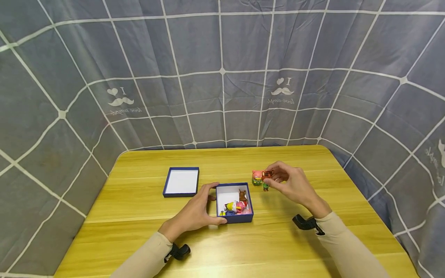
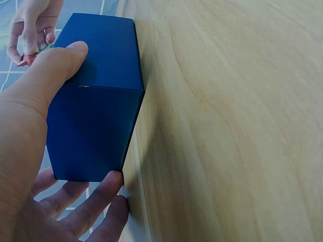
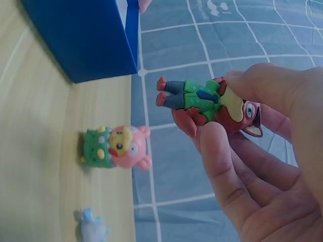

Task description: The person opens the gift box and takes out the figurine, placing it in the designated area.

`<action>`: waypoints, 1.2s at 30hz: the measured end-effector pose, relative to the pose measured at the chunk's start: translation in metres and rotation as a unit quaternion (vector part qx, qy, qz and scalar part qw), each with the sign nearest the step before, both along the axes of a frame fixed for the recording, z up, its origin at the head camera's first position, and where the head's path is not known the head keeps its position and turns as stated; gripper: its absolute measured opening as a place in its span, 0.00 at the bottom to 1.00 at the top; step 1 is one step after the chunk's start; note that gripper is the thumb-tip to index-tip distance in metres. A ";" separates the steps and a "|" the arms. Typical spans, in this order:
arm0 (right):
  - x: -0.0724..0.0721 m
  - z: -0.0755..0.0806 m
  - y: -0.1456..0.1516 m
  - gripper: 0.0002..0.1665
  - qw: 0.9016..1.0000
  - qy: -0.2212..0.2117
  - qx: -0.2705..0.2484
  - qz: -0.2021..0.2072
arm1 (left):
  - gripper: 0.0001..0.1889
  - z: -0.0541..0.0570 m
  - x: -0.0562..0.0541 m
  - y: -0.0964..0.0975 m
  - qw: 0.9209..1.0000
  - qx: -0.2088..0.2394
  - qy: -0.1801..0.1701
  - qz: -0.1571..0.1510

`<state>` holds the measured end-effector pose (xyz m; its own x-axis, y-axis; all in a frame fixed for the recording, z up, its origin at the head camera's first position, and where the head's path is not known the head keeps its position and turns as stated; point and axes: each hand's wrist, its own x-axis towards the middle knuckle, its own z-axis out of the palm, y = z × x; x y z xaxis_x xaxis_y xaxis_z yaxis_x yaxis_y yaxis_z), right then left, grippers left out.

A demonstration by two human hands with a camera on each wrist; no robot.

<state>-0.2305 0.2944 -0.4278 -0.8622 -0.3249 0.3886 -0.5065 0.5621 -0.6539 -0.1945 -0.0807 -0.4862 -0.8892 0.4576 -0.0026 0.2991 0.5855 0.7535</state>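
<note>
My left hand (image 1: 194, 212) grips a dark blue open-topped box (image 1: 236, 219) by its left side, thumb on the near wall (image 2: 106, 55) and fingers round the side. Inside lie several toy figurines, among them a brown one (image 1: 242, 197) and a pink, white and yellow one (image 1: 235, 207). Right of the box, my right hand (image 1: 293, 187) pinches a fox figurine (image 3: 202, 103) in a green shirt and grey trousers, raised above the table. Close by stands a pink-headed figurine (image 3: 113, 146) in a green outfit. A pale blue figurine (image 3: 93, 228), partly cut off, shows only in the right wrist view.
A box lid (image 1: 181, 181), dark blue with a white inside, lies inside-up to the left of the box. The wooden table (image 1: 146, 216) ends at a grey checked curtain (image 1: 194, 92) behind and at both sides. Each wrist wears a black strap mount (image 1: 178, 252).
</note>
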 end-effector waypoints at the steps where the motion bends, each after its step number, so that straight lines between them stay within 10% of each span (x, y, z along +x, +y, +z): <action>1: 0.000 0.000 0.002 0.15 1.000 0.001 0.001 -0.005 | 0.67 0.000 0.000 0.000 1.000 0.000 -0.001 0.000; 36: -0.023 -0.029 0.066 0.16 0.995 -0.023 0.000 -0.101 | 0.67 -0.003 0.001 0.001 1.000 0.003 0.000 0.003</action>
